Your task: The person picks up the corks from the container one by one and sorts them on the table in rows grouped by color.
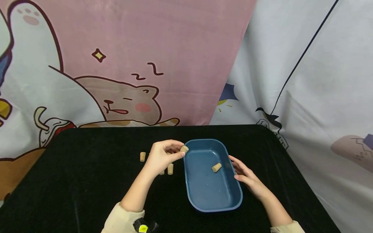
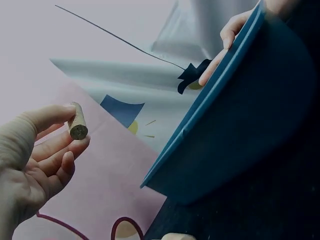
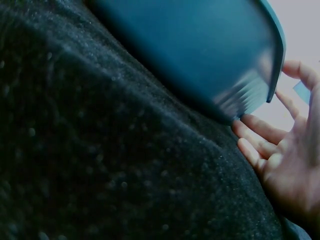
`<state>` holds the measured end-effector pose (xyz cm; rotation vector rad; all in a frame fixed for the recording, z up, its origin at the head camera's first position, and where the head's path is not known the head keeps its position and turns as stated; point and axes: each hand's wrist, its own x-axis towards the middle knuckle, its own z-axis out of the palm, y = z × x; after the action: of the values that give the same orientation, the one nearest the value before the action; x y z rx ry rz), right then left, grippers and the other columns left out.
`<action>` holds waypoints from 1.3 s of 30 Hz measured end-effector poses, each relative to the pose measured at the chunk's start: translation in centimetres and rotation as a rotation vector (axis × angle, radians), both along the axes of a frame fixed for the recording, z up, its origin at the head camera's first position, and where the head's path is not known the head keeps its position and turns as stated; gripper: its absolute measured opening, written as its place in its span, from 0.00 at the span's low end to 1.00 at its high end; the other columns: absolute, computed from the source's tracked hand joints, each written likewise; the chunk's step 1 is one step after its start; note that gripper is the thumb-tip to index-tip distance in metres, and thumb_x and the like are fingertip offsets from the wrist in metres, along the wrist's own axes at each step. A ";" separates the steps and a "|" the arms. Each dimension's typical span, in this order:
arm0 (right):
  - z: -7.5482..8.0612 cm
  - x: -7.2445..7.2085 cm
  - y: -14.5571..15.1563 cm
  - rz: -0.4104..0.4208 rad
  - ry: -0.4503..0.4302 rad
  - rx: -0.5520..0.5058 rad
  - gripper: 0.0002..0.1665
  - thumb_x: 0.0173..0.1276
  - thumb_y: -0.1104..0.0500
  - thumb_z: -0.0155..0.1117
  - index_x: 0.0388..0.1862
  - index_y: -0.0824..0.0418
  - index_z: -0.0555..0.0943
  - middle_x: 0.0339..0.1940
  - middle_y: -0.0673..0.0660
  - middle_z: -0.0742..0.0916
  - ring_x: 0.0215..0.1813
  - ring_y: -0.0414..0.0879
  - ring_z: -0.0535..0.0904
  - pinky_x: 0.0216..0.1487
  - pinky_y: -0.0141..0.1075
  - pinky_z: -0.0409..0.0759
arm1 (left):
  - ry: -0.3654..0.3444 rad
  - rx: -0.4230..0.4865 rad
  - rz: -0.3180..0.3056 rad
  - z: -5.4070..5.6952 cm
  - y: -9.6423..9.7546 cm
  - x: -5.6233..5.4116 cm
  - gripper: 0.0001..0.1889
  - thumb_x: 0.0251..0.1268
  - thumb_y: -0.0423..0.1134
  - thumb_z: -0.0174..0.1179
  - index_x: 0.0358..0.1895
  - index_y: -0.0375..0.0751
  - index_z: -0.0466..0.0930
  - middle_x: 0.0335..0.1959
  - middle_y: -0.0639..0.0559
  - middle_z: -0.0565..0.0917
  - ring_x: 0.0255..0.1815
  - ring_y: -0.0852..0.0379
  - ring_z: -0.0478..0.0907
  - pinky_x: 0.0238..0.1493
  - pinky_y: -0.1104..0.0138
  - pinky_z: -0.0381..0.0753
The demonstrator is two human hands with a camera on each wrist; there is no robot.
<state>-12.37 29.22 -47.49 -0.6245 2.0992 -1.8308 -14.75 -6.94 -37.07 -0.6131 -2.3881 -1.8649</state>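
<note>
My left hand (image 1: 163,157) pinches a cork (image 1: 184,149) between thumb and fingertips, just at the far left rim of a blue plastic basin (image 1: 214,197). In the left wrist view this cork (image 2: 77,122) points one round end toward the camera, and the basin wall (image 2: 235,135) stands apart to its right. One cork (image 1: 216,167) lies on its side in the basin. My right hand (image 1: 247,178) touches the basin's right side with extended fingers, its thumb at the rim. The right wrist view shows fingertips (image 3: 240,125) against the outer wall near the bottom.
Left of the basin, a cork (image 1: 142,156) and another cork (image 1: 170,169) stand on the black cloth-covered table (image 1: 87,181). More cork pieces show partly behind my left hand and wrist. A printed cloth (image 1: 186,38) hangs beyond the table's back edge.
</note>
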 end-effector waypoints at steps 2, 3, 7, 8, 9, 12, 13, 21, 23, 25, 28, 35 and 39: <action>0.1 0.0 -0.1 -0.005 -0.009 0.004 0.37 0.73 0.65 0.42 0.78 0.58 0.45 0.69 0.78 0.58 0.63 0.65 0.67 0.54 0.48 0.73 | -0.008 0.004 0.014 0.7 -0.5 0.7 0.10 0.55 0.28 0.68 0.42 0.33 0.84 0.35 0.46 0.85 0.35 0.51 0.80 0.37 0.62 0.80; 0.1 0.0 -0.1 -0.009 -0.012 0.007 0.37 0.73 0.65 0.42 0.78 0.58 0.45 0.69 0.78 0.58 0.63 0.65 0.67 0.54 0.48 0.73 | -0.013 0.003 0.023 1.1 -0.7 1.0 0.10 0.55 0.27 0.67 0.42 0.32 0.83 0.35 0.44 0.85 0.35 0.50 0.80 0.37 0.62 0.80; 0.0 0.0 -0.1 -0.012 -0.009 0.005 0.37 0.73 0.65 0.43 0.77 0.59 0.46 0.69 0.78 0.59 0.63 0.62 0.69 0.54 0.47 0.74 | -0.013 -0.011 0.070 1.0 -2.0 1.5 0.10 0.56 0.28 0.67 0.41 0.31 0.82 0.35 0.45 0.85 0.34 0.52 0.80 0.36 0.65 0.79; 0.0 0.0 -0.1 -0.010 -0.007 0.003 0.36 0.73 0.65 0.43 0.77 0.59 0.46 0.69 0.79 0.59 0.62 0.61 0.69 0.54 0.47 0.74 | -0.014 -0.012 0.082 0.6 -2.5 1.4 0.10 0.56 0.29 0.67 0.42 0.32 0.82 0.35 0.46 0.85 0.34 0.53 0.80 0.36 0.66 0.78; 0.0 0.0 -0.1 -0.006 -0.004 0.000 0.36 0.73 0.65 0.42 0.77 0.59 0.46 0.69 0.79 0.59 0.62 0.60 0.70 0.54 0.47 0.74 | -0.021 -0.016 0.099 0.4 -2.8 1.4 0.11 0.56 0.30 0.68 0.42 0.33 0.82 0.35 0.46 0.85 0.34 0.53 0.80 0.37 0.65 0.78; -0.1 0.0 0.0 -0.001 0.002 -0.007 0.36 0.73 0.65 0.42 0.77 0.59 0.46 0.69 0.79 0.58 0.62 0.57 0.71 0.54 0.46 0.74 | -0.038 -0.026 0.141 -0.5 -3.9 1.4 0.11 0.55 0.32 0.69 0.42 0.35 0.83 0.35 0.48 0.85 0.34 0.54 0.80 0.37 0.66 0.78; -0.1 0.0 0.0 -0.001 0.003 -0.009 0.36 0.73 0.65 0.42 0.77 0.59 0.46 0.69 0.79 0.59 0.62 0.57 0.71 0.54 0.47 0.74 | -0.043 -0.027 0.153 -0.8 -4.3 1.5 0.12 0.55 0.32 0.69 0.42 0.36 0.83 0.35 0.48 0.85 0.34 0.54 0.80 0.37 0.66 0.78; 0.0 0.0 -0.1 -0.010 0.004 -0.002 0.36 0.73 0.66 0.43 0.77 0.59 0.46 0.68 0.78 0.60 0.61 0.57 0.71 0.54 0.47 0.75 | -0.047 -0.062 0.233 -3.2 -6.7 1.6 0.10 0.54 0.32 0.69 0.41 0.39 0.83 0.33 0.51 0.85 0.31 0.55 0.81 0.34 0.66 0.80; 0.0 0.0 -0.1 -0.012 0.004 -0.004 0.36 0.73 0.65 0.43 0.77 0.59 0.47 0.68 0.78 0.60 0.61 0.56 0.71 0.54 0.47 0.75 | -0.063 -0.059 0.244 -3.5 -7.1 1.7 0.10 0.54 0.32 0.69 0.41 0.39 0.83 0.33 0.51 0.85 0.31 0.55 0.81 0.34 0.66 0.80; -0.1 0.1 -0.1 -0.015 0.001 -0.002 0.37 0.72 0.65 0.43 0.77 0.58 0.47 0.68 0.78 0.60 0.61 0.55 0.72 0.54 0.47 0.75 | -0.074 -0.062 0.254 -3.8 -7.5 1.8 0.10 0.55 0.32 0.68 0.41 0.39 0.83 0.33 0.51 0.85 0.31 0.55 0.81 0.34 0.66 0.81; -0.1 0.1 -0.1 -0.028 -0.012 0.007 0.37 0.72 0.65 0.44 0.77 0.57 0.47 0.69 0.77 0.60 0.61 0.52 0.72 0.54 0.47 0.74 | -0.082 -0.072 0.276 -4.3 -8.0 1.9 0.10 0.55 0.31 0.68 0.41 0.38 0.83 0.33 0.50 0.85 0.31 0.55 0.81 0.34 0.66 0.81; -0.2 0.0 -0.1 -0.034 -0.023 0.013 0.37 0.72 0.64 0.44 0.77 0.56 0.48 0.69 0.77 0.59 0.61 0.52 0.72 0.54 0.48 0.74 | -0.128 -0.098 0.343 -6.0 -8.6 2.0 0.11 0.54 0.31 0.69 0.42 0.36 0.83 0.35 0.49 0.84 0.32 0.54 0.81 0.34 0.68 0.80; -0.2 0.1 -0.1 -0.011 0.003 0.000 0.37 0.73 0.64 0.44 0.77 0.57 0.47 0.69 0.78 0.59 0.62 0.56 0.71 0.54 0.47 0.75 | -0.181 -0.085 0.374 -7.2 -8.6 1.8 0.11 0.54 0.31 0.69 0.42 0.37 0.82 0.35 0.48 0.84 0.32 0.54 0.81 0.34 0.68 0.80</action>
<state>-12.30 29.09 -47.65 -0.6172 2.1085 -1.8367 -12.96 -15.54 -44.28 0.0082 -2.4818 -1.7270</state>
